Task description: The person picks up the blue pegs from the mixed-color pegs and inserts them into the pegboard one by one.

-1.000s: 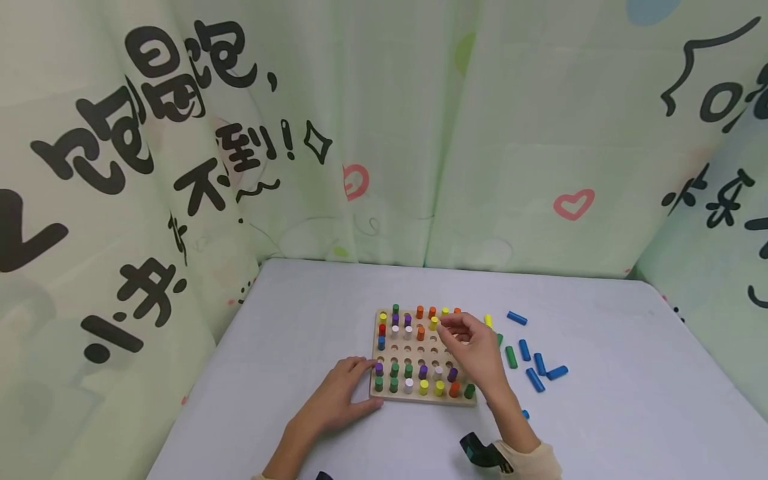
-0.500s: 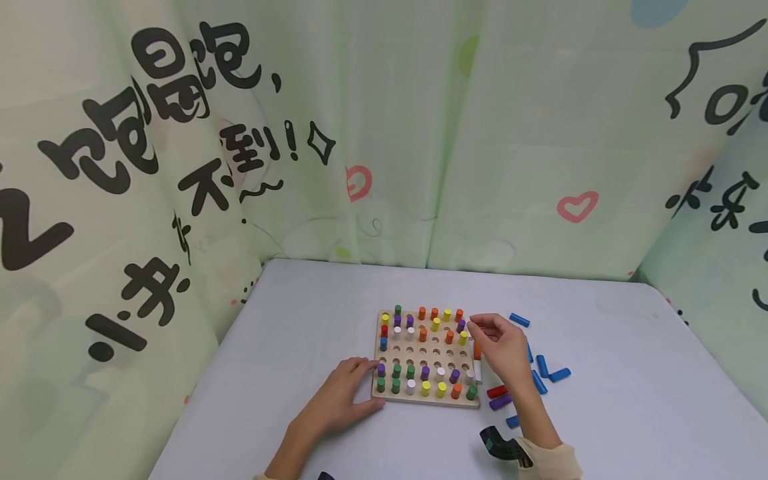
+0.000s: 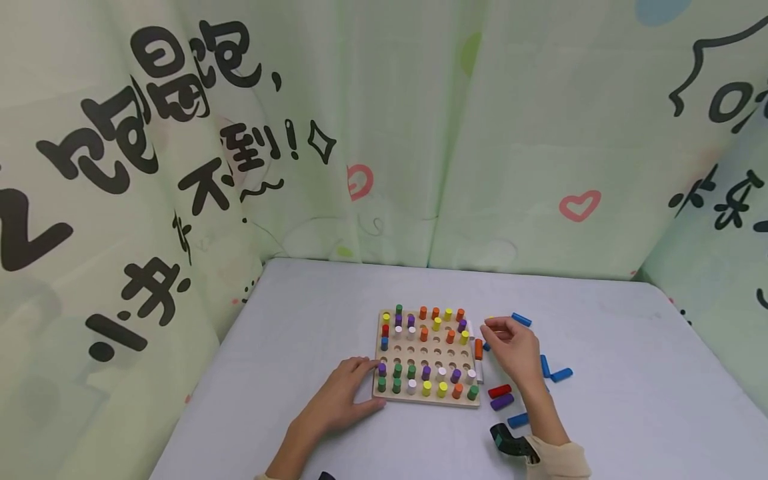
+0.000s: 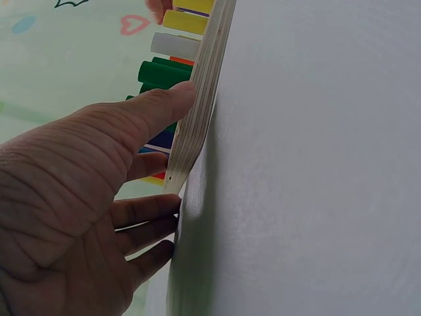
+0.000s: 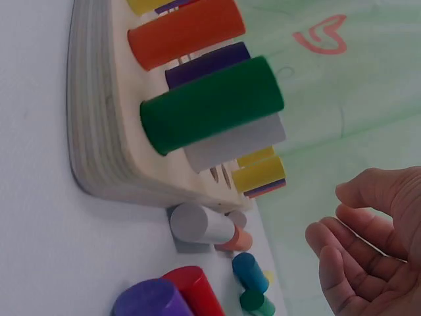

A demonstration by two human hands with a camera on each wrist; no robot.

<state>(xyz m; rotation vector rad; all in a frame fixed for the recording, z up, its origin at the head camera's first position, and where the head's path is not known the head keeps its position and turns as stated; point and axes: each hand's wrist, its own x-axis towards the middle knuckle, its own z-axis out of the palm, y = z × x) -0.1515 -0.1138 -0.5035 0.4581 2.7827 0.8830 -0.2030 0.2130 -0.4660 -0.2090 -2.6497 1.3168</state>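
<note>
right grip [image 3: 515, 345] shifted rightward, left grip [image 3: 345, 393] touching pegboard [image 3: 430, 358]

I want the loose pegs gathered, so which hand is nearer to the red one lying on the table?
Right. The right hand hangs in the air beyond the red peg; the left hand touches the board at its left edge, opposite the peg's side.
</note>
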